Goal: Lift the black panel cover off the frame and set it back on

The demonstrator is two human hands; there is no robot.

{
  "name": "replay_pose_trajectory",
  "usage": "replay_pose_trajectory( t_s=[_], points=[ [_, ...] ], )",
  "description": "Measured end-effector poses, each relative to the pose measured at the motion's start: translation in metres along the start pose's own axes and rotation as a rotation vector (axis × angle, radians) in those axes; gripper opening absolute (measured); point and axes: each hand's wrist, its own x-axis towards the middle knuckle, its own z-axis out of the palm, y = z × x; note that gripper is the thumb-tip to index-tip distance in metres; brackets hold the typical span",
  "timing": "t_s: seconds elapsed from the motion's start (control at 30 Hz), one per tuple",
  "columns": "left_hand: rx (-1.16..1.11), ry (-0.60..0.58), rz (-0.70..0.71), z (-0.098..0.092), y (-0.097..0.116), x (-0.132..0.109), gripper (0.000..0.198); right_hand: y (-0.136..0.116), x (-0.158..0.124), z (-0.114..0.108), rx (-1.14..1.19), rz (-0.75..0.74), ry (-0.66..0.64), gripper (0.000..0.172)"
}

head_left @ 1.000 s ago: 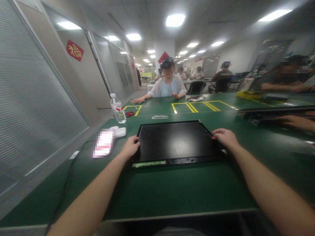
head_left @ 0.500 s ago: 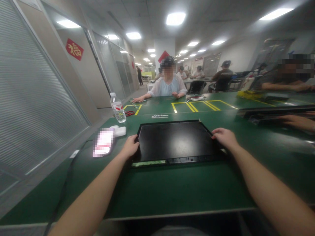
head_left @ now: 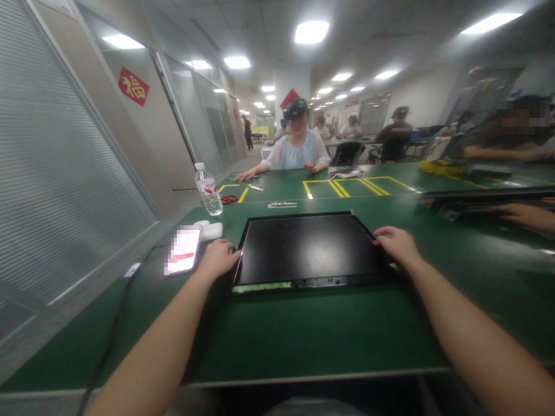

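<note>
A black LCD screen panel [head_left: 310, 245] lies face up on the green table in front of me, a bare green strip along its near left edge. My left hand [head_left: 217, 259] is beside the panel's left edge, its fingers loosened and apart. Its thumb tip reaches that edge; whether it presses on it I cannot tell. On the opposite side, my right hand [head_left: 398, 245] pinches the right edge between thumb and fingers. The undersides of the right fingers are hidden.
Left of the panel are a lit phone [head_left: 184, 248], a white case [head_left: 211, 231] and a water bottle [head_left: 208, 190]. Red-handled scissors [head_left: 229, 199] lie behind. A person [head_left: 297, 144] sits opposite; another person's hand [head_left: 526, 215] is at the right. A black cable [head_left: 117, 318] crosses the left side.
My left hand has eased off the panel's left edge and shifted left, its fingers spreading. My right hand and the panel stay in place.
</note>
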Motion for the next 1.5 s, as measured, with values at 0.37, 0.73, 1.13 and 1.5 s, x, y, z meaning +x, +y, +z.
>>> replay_pose_trajectory(
  t_s=[0.37, 0.73, 1.13, 1.5],
  points=[
    [-0.369, 0.023, -0.068, -0.005, 0.013, -0.007, 0.011, 0.004, 0.003, 0.003, 0.032, 0.033, 0.032, 0.020],
    [-0.734, 0.140, -0.342, -0.009, 0.029, -0.010, 0.019, 0.004, 0.005, 0.003, -0.099, -0.024, 0.020, 0.017],
    [-1.239, -0.055, -0.609, -0.013, 0.030, -0.009, 0.048, 0.002, 0.002, 0.001, 0.027, 0.050, 0.009, 0.022],
    [-1.484, -0.076, -0.745, -0.022, 0.042, -0.007, 0.048, 0.004, 0.002, 0.002, 0.072, 0.076, -0.003, 0.025]
  ],
)
